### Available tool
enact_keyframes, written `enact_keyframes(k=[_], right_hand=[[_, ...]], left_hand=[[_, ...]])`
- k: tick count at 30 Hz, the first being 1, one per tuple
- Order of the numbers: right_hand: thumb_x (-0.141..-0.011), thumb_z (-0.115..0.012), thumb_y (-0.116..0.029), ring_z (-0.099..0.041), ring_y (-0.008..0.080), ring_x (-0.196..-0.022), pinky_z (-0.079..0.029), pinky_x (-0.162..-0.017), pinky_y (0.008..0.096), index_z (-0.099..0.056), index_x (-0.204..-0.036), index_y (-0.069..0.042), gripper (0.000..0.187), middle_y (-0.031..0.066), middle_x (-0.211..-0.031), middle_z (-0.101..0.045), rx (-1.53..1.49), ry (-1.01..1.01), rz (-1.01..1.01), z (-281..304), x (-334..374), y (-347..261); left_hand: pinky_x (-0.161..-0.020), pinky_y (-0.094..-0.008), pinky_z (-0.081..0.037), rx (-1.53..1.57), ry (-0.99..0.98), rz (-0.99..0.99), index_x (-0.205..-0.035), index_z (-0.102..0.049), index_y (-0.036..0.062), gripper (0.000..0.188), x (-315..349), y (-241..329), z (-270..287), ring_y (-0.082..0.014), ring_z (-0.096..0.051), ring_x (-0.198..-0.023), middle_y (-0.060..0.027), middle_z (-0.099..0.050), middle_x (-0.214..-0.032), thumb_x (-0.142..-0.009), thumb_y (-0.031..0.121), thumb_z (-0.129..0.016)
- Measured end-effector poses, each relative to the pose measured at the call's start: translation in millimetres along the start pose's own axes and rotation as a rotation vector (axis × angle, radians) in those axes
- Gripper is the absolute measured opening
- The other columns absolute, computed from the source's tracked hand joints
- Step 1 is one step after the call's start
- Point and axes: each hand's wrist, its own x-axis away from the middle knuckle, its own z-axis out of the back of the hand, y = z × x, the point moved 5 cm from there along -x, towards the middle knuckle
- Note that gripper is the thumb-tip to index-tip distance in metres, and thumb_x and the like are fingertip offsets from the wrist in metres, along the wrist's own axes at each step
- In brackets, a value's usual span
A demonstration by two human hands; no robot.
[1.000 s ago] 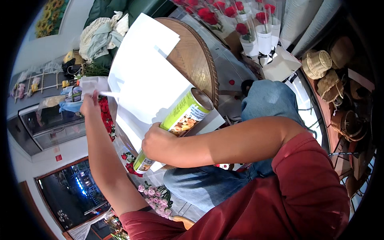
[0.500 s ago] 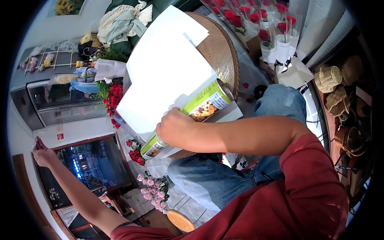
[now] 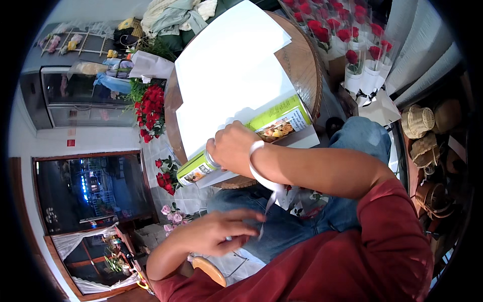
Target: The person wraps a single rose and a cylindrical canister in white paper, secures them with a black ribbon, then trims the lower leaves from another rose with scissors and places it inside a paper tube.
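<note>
The left hand (image 3: pixel 220 231) is now in beside the ribbon (image 3: pixel 271 186), its grip unclear, while the right hand (image 3: pixel 233 147) clasps the green tube (image 3: pixel 279 122).

Green, picture-printed cans (image 3: pixel 279 123) lie slantwise on white paper sheets (image 3: pixel 231 70); a thin white ribbon (image 3: pixel 254 168) drapes across your right hand's (image 3: pixel 234 148) wrist.

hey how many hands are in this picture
2: the right hand is around the green cylinder; the left hand is lower in the picture, beside the white strip. No others show.
</note>
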Motion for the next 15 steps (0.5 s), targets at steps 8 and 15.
enact_keyframes(k=[8, 15], right_hand=[[-0.077, -0.081, -0.037, -0.07, 0.0267, -0.074, -0.052, -0.065, 0.0373, -0.068, -0.101, 0.001, 0.047, 0.0128, -0.081, -0.07, 0.027, 0.092, 0.037, 3, 9, 2], [-0.081, -0.075, -0.033, -0.07, 0.0247, -0.075, -0.051, -0.066, 0.0366, -0.068, -0.101, -0.001, 0.039, 0.0101, -0.081, -0.07, 0.036, 0.124, 0.021, -6, 7, 3]], left_hand=[[-0.064, -0.0278, -0.055, -0.502, 0.847, 0.474, -0.098, -0.071, -0.0058, 0.01, 14, -127, 203, -0.0126, -0.067, -0.071, -0.0073, -0.071, -0.082, -0.094, 0.0, -0.065], [-0.064, -0.0291, -0.06, -0.092, 0.764, 0.808, -0.094, -0.073, -0.0095, 0.013, -26, -245, 283, -0.0183, -0.072, -0.07, -0.0124, -0.073, -0.081, -0.091, 0.003, -0.072]])
